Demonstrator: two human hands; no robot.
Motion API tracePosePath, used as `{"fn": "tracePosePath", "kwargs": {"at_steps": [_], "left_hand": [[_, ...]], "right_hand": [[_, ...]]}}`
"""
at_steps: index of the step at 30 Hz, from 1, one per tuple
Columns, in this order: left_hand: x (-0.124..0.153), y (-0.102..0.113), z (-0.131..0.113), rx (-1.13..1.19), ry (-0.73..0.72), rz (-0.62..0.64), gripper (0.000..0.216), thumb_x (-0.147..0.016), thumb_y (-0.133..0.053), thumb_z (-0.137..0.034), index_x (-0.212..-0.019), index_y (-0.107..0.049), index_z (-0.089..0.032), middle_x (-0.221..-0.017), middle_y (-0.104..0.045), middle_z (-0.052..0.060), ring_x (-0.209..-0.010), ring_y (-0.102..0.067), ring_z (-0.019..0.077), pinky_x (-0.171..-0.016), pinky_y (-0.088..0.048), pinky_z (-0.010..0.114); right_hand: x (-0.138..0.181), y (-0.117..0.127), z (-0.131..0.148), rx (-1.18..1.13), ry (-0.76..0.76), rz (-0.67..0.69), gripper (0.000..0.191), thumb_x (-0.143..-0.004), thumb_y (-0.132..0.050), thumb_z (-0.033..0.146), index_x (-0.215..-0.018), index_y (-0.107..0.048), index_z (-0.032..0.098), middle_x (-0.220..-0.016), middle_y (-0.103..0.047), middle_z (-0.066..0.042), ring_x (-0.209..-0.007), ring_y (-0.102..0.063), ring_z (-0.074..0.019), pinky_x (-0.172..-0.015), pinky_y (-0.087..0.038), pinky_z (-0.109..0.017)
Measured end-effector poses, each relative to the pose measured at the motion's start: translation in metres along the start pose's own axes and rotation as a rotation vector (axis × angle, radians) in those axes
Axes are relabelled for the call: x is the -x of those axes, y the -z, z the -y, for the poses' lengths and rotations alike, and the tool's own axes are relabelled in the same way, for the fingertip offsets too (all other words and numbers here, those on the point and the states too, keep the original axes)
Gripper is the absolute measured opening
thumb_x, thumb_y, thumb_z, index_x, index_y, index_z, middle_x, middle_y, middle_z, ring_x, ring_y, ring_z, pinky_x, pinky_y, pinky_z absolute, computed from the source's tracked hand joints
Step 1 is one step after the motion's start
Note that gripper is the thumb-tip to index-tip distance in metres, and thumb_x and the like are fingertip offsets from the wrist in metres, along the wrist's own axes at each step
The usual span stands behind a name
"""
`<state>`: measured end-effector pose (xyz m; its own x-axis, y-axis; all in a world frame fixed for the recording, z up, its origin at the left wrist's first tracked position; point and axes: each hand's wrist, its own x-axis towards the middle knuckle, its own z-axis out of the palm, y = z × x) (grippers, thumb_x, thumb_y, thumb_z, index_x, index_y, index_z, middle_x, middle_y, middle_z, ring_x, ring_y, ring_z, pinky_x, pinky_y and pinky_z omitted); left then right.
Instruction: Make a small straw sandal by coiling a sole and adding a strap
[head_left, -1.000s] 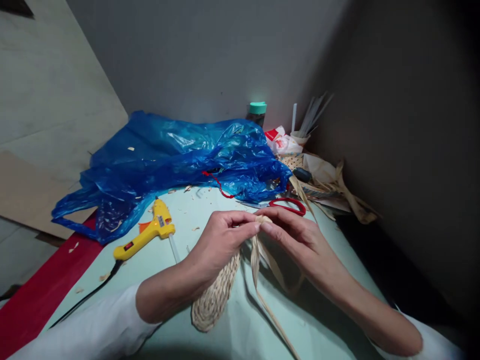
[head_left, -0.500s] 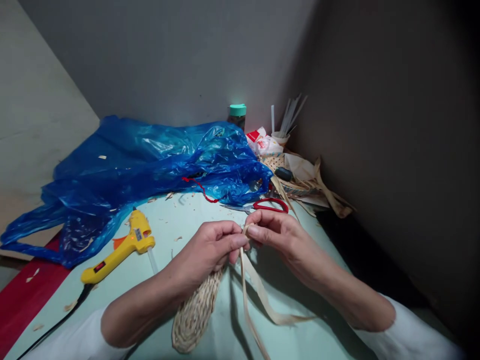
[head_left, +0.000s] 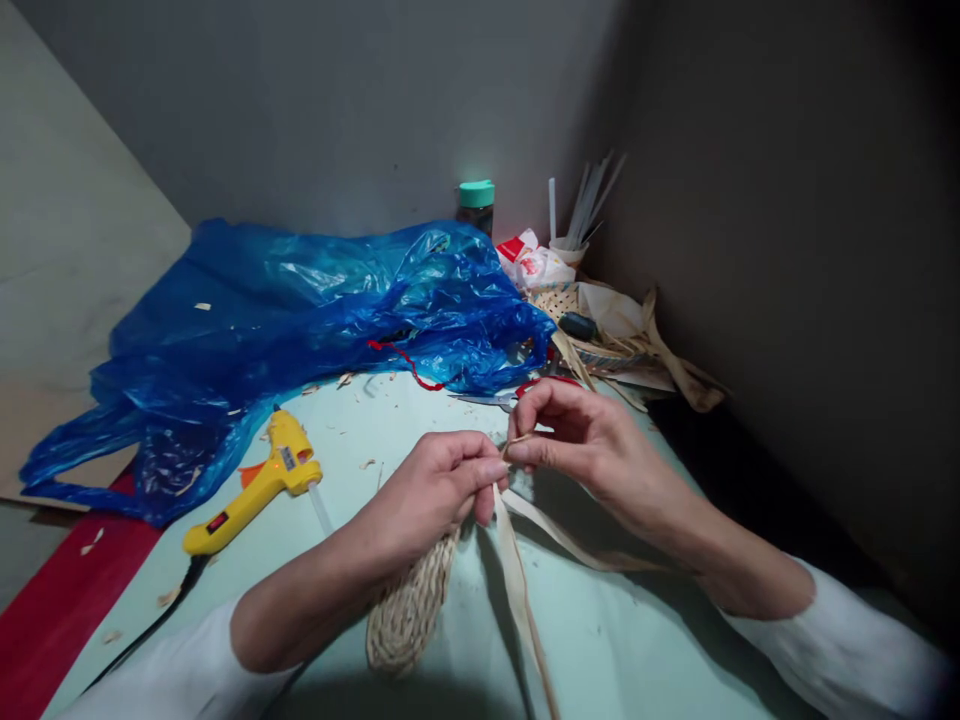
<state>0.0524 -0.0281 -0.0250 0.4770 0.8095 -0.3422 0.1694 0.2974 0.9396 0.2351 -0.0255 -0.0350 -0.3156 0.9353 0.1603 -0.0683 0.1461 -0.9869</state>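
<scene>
My left hand [head_left: 461, 480] is closed in a pinch on the upper end of a woven straw piece [head_left: 412, 610], whose rounded body hangs below the fingers. Close beside it, my right hand [head_left: 570, 435] pinches a pale flat fibre strip between thumb and forefinger. One loose strip [head_left: 517, 590] hangs down toward the front edge from the left fingertips. Another strip [head_left: 577, 545] trails off to the right under my right wrist. The exact join between the fingertips is hidden. Behind my right hand lie red-handled scissors [head_left: 484, 399], partly covered.
A yellow hot glue gun [head_left: 259, 490] lies left on the pale green tabletop [head_left: 637, 660]. A blue plastic bag [head_left: 300, 300] spreads across the back. Behind it stands a jar with a green lid [head_left: 477, 195]. At the back right are a woven basket [head_left: 555, 300] and a cup of glue sticks [head_left: 568, 250].
My right hand has moved slightly up and right, drawing the strip away from the left fingers. The hanging strips have shifted. The whole view has turned slightly.
</scene>
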Motion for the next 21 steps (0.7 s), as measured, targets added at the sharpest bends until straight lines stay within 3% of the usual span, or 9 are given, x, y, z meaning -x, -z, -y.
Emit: {"fn": "tracePosePath", "kwargs": {"at_steps": [6,13,19,21], "left_hand": [[-0.001,0.001,-0.001,0.040,-0.019,0.011,0.021,-0.087,-0.057,-0.031,-0.074,-0.056,-0.015,-0.051,-0.049,-0.006,-0.039,-0.025,0.0029,-0.041,-0.013,0.020],[-0.001,0.002,-0.002,0.122,-0.019,0.036,0.024,-0.087,-0.059,-0.035,-0.074,-0.056,-0.016,-0.050,-0.046,-0.007,-0.038,-0.020,0.0022,-0.041,-0.008,0.022],[-0.002,0.002,0.001,0.152,0.061,0.045,0.027,-0.085,-0.063,-0.036,-0.070,-0.055,-0.014,-0.048,-0.045,-0.006,-0.038,-0.017,0.0016,-0.041,-0.006,0.021],[-0.003,0.002,0.000,0.192,0.069,0.047,0.026,-0.085,-0.063,-0.035,-0.071,-0.054,-0.014,-0.047,-0.043,-0.007,-0.039,-0.014,0.0014,-0.041,-0.005,0.020]], "right_hand": [[-0.001,-0.003,-0.003,-0.179,0.021,-0.174,0.020,-0.073,-0.077,0.012,-0.073,-0.058,0.018,-0.078,-0.062,0.002,-0.070,-0.056,-0.0110,-0.064,-0.046,-0.023],[0.001,-0.009,0.002,-0.104,0.058,-0.324,0.021,-0.069,-0.081,0.017,-0.070,-0.060,0.019,-0.076,-0.063,0.001,-0.067,-0.058,-0.0120,-0.061,-0.049,-0.024],[-0.005,0.009,0.005,-0.035,0.202,-0.572,0.017,-0.073,-0.075,0.015,-0.075,-0.060,0.022,-0.081,-0.060,0.001,-0.074,-0.059,-0.0132,-0.068,-0.052,-0.026],[-0.005,0.015,0.005,-0.027,0.201,-0.550,0.017,-0.074,-0.076,0.015,-0.076,-0.061,0.022,-0.081,-0.061,0.001,-0.072,-0.059,-0.0127,-0.068,-0.052,-0.025]]}}
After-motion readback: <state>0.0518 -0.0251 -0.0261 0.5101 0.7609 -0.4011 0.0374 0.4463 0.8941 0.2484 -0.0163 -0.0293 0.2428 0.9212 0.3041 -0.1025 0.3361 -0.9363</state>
